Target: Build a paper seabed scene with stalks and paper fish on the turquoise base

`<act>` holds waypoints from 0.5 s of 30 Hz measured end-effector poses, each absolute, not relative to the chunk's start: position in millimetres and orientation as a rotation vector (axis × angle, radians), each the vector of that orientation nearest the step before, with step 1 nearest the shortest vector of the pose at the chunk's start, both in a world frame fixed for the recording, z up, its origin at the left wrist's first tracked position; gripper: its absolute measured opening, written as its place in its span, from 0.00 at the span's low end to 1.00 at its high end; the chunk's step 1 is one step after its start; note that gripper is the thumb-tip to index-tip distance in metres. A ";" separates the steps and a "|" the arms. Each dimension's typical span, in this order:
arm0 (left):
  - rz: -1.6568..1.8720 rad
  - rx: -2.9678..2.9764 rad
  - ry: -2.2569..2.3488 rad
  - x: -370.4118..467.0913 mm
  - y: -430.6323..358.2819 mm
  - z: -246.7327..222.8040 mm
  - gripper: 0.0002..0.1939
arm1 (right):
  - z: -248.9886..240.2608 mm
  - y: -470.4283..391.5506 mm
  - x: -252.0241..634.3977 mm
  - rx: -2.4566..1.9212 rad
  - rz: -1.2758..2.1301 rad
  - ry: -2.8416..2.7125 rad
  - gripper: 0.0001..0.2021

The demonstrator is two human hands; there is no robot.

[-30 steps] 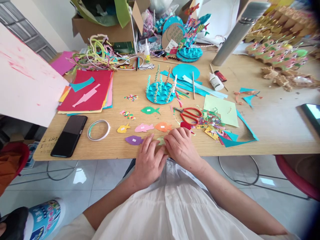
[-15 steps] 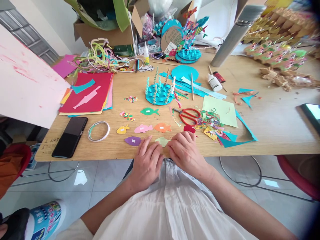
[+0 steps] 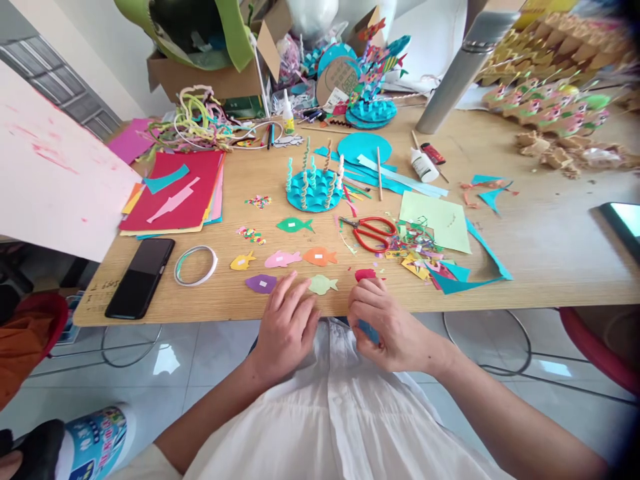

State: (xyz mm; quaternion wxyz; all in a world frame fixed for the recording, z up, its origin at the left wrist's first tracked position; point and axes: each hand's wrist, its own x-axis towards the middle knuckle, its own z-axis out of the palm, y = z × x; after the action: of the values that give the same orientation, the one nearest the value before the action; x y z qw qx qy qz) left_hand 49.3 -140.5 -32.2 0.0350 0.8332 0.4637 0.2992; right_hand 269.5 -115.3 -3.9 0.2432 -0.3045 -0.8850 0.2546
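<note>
My right hand [image 3: 387, 323], fingers curled in, grips a red paper fish [image 3: 365, 274] at the table's front; the hand hides most of it. My left hand [image 3: 287, 320] rests at the table edge, fingers stretched out, holding nothing. Its fingertips lie by a purple paper fish [image 3: 257, 283], partly covering it. Between the hands lies a pale green paper fish [image 3: 324, 285]. Behind are yellow [image 3: 243, 261], pink [image 3: 283, 259] and orange paper fish [image 3: 320, 256], with a green paper fish [image 3: 295, 225] farther back. Several of these fish carry small white patches.
Red-handled scissors [image 3: 374, 233] lie beside paper scraps [image 3: 420, 243]. A blue base with twisted stems [image 3: 314, 190] stands behind the fish. To the left are a tape roll [image 3: 215, 261], a phone [image 3: 140, 279] and coloured paper sheets [image 3: 173, 200]. A grey flask [image 3: 457, 77] stands behind.
My right hand has left the pale green fish and moved right to the red fish, which has shifted nearer and to the left. My left hand stays near the purple fish.
</note>
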 end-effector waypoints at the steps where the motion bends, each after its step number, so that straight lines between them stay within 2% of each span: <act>1: 0.947 2.559 1.421 49.2 -139.6 -30.9 0.09 | -5.3 -115.2 270.5 -0.822 0.713 -2.428 0.09; 7: 1.046 2.566 1.383 57.9 -116.4 -11.0 0.08 | -11.0 -113.0 273.7 -0.766 0.815 -2.489 0.09; 10: 0.931 2.637 1.310 66.4 -99.2 1.1 0.08 | -11.7 -110.8 275.4 -0.747 0.835 -2.533 0.09; 15: 0.690 2.756 1.106 75.4 -80.4 9.2 0.14 | -10.3 -107.8 278.8 -0.691 0.881 -2.557 0.11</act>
State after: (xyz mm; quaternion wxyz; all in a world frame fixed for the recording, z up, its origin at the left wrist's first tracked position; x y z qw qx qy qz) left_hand 75.4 -80.4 9.2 0.0463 0.9030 0.3624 0.2261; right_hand 278.8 -107.8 -10.3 0.1743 -0.2439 -0.9019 0.3109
